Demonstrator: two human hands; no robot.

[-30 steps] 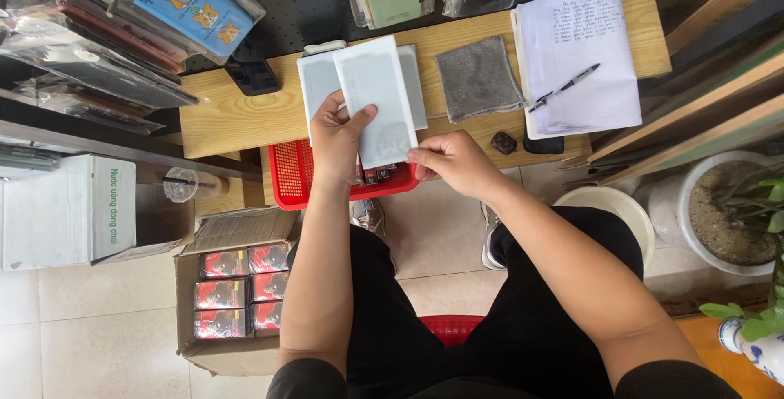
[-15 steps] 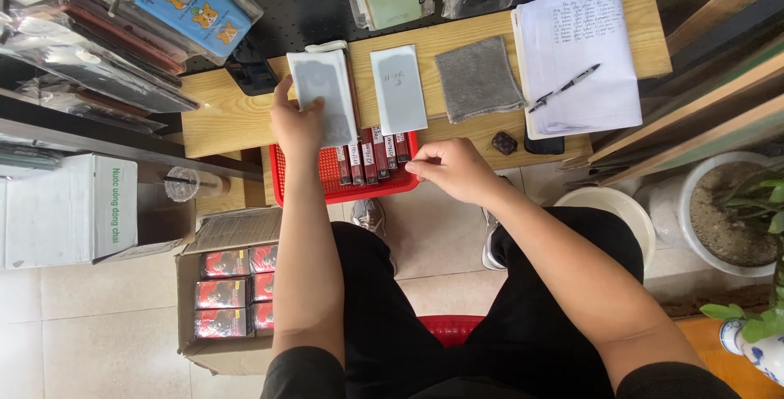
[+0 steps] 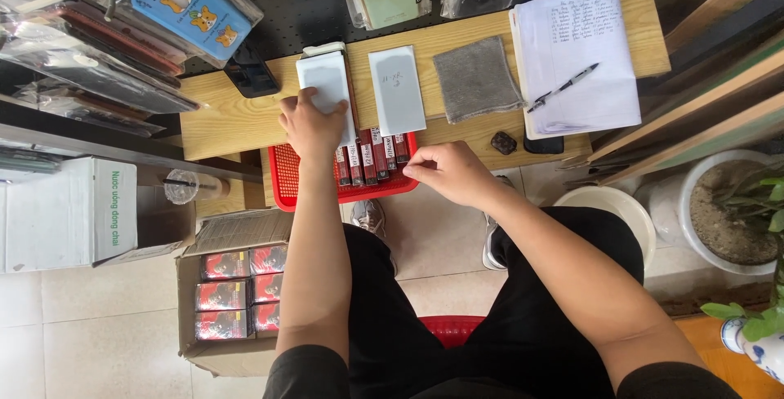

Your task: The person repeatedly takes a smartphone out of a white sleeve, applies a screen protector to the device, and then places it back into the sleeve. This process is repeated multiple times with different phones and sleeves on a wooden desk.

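My left hand (image 3: 314, 125) has moved the white sleeve (image 3: 327, 93) onto the stack, fingers pressing flat | my right hand (image 3: 445, 172) loosely curled, holding nothing, beside the red tray (image 3: 286, 180).

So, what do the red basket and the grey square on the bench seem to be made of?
The red basket looks like moulded plastic: its walls and floor show a fine open mesh with a slight gloss. The grey square looks like soft cloth, perhaps microfibre: matt, fuzzy surface and uneven edges. The bench looks like pale wood, with visible grain.
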